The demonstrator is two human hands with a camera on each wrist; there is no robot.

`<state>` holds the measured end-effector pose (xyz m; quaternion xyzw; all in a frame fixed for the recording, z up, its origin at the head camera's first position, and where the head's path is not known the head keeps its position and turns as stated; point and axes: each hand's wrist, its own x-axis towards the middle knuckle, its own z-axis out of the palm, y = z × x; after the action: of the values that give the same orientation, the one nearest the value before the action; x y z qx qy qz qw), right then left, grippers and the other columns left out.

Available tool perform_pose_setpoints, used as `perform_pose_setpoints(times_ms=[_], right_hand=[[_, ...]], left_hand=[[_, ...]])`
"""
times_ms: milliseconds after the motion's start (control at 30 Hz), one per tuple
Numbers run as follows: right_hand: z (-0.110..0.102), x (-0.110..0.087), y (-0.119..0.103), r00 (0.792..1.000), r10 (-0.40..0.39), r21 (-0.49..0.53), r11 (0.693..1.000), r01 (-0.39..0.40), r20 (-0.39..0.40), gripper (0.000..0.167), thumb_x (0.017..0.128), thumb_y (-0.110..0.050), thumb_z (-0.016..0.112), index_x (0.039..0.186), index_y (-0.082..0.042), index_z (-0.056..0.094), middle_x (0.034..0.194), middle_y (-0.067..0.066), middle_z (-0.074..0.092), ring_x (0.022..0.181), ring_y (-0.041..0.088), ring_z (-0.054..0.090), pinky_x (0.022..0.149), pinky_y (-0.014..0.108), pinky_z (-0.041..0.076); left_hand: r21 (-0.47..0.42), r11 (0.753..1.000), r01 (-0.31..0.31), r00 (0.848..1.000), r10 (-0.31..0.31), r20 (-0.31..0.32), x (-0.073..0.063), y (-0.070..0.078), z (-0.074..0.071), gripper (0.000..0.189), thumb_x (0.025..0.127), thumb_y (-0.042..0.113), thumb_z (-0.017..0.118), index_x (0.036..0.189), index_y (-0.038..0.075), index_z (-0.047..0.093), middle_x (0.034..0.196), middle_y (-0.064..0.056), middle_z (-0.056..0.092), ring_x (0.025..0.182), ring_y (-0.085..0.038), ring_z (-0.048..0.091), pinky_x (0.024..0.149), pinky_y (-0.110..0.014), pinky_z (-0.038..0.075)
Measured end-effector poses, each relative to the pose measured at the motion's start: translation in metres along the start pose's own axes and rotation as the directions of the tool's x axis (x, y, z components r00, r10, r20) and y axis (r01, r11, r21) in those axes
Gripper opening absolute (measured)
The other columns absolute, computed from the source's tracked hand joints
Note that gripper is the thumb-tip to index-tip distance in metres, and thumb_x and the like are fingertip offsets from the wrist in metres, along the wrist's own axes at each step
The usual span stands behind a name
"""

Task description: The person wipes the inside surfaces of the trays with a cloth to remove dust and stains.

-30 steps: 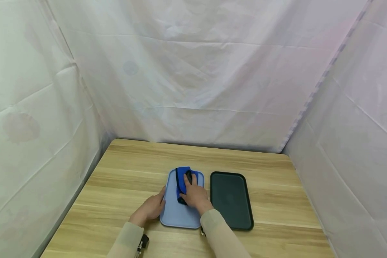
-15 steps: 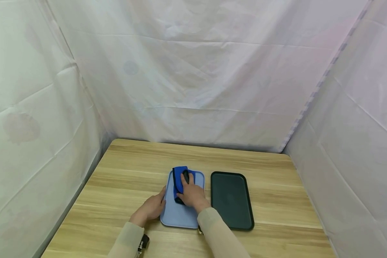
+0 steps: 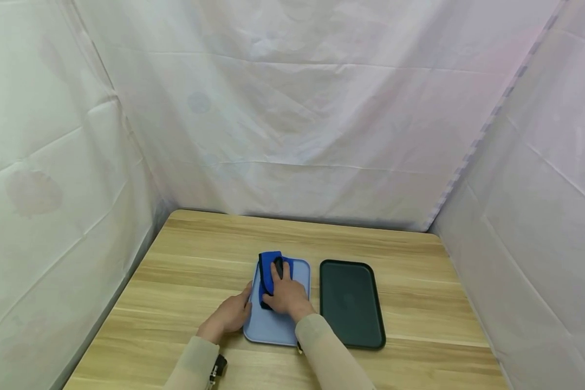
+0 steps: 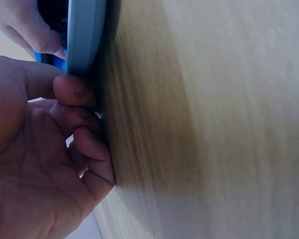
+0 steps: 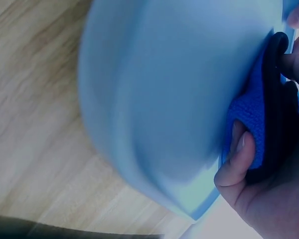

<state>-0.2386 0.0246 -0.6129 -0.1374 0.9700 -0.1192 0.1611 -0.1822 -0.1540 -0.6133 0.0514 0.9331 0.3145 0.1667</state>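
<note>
A dark-edged blue cloth (image 3: 269, 273) lies folded on the light blue tray (image 3: 273, 330), over its far left part. My right hand (image 3: 288, 295) grips the cloth and presses it on the tray, fingers spread over it. In the right wrist view a bent finger (image 5: 241, 154) tucks into the cloth's fold, while dark edging (image 5: 274, 109) runs along the cloth. My left hand (image 3: 233, 313) rests on the table against the tray's left side. In the left wrist view its loosely bent fingers (image 4: 92, 144) lie low by the tray's rim (image 4: 87, 35).
A dark green tray (image 3: 350, 303) lies flat just right of the light blue one. Both are on a wood-grain table (image 3: 185, 260). Pale fabric walls (image 3: 292, 135) stand behind the table and along both sides.
My right hand and the cloth have shifted a little to the left across the light blue tray. My left hand has stayed at the tray's left side.
</note>
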Motion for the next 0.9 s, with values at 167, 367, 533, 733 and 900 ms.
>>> perform_pose_setpoints(times_ms=[167, 367, 533, 733, 900], right_hand=[[0.003, 0.001, -0.003, 1.000, 0.006, -0.023, 1.000, -0.006, 0.002, 0.093, 0.096, -0.058, 0.065, 0.168, -0.023, 0.018, 0.172, 0.021, 0.017, 0.084, 0.033, 0.071, 0.078, 0.046, 0.059], [0.005, 0.001, -0.007, 1.000, 0.001, -0.030, 1.000, -0.001, -0.003, 0.093, 0.095, -0.058, 0.065, 0.168, -0.023, 0.018, 0.172, 0.022, 0.018, 0.077, 0.030, 0.069, 0.072, 0.045, 0.059], [0.004, -0.001, -0.010, 1.000, -0.004, -0.027, 1.000, 0.004, -0.014, 0.093, 0.095, -0.057, 0.066, 0.167, -0.022, 0.020, 0.171, 0.021, 0.019, 0.076, 0.030, 0.069, 0.070, 0.044, 0.059], [0.007, 0.000, -0.012, 1.000, -0.004, -0.029, 1.000, 0.004, -0.010, 0.095, 0.094, -0.059, 0.066, 0.168, -0.024, 0.018, 0.172, 0.021, 0.017, 0.078, 0.029, 0.070, 0.071, 0.044, 0.059], [0.008, 0.000, -0.014, 1.000, -0.004, -0.025, 1.000, 0.004, -0.008, 0.096, 0.093, -0.059, 0.068, 0.168, -0.025, 0.018, 0.172, 0.021, 0.017, 0.074, 0.028, 0.068, 0.067, 0.043, 0.058]], left_hand=[[0.003, 1.000, 0.004, 1.000, -0.004, 0.005, 0.000, 0.000, 0.000, 0.059, 0.107, 0.013, 0.049, 0.162, 0.000, 0.030, 0.137, -0.024, 0.065, 0.097, -0.023, 0.065, 0.097, -0.051, 0.053], [0.002, 1.000, 0.004, 1.000, -0.004, 0.004, 0.000, 0.000, 0.000, 0.059, 0.107, 0.013, 0.050, 0.162, 0.000, 0.030, 0.138, -0.025, 0.065, 0.100, -0.023, 0.065, 0.100, -0.053, 0.052], [-0.008, 1.000, 0.006, 1.000, -0.006, 0.004, 0.000, 0.001, -0.001, 0.059, 0.107, 0.013, 0.049, 0.162, 0.000, 0.030, 0.139, -0.026, 0.064, 0.107, -0.027, 0.068, 0.104, -0.055, 0.051], [-0.011, 1.000, 0.007, 1.000, -0.007, 0.006, 0.000, 0.000, 0.000, 0.059, 0.108, 0.013, 0.048, 0.162, 0.000, 0.029, 0.140, -0.026, 0.063, 0.112, -0.030, 0.068, 0.104, -0.055, 0.051], [-0.018, 1.000, 0.017, 1.000, -0.017, 0.015, 0.000, 0.000, 0.000, 0.058, 0.108, 0.014, 0.047, 0.162, 0.000, 0.029, 0.140, -0.027, 0.063, 0.115, -0.033, 0.068, 0.106, -0.057, 0.049]])
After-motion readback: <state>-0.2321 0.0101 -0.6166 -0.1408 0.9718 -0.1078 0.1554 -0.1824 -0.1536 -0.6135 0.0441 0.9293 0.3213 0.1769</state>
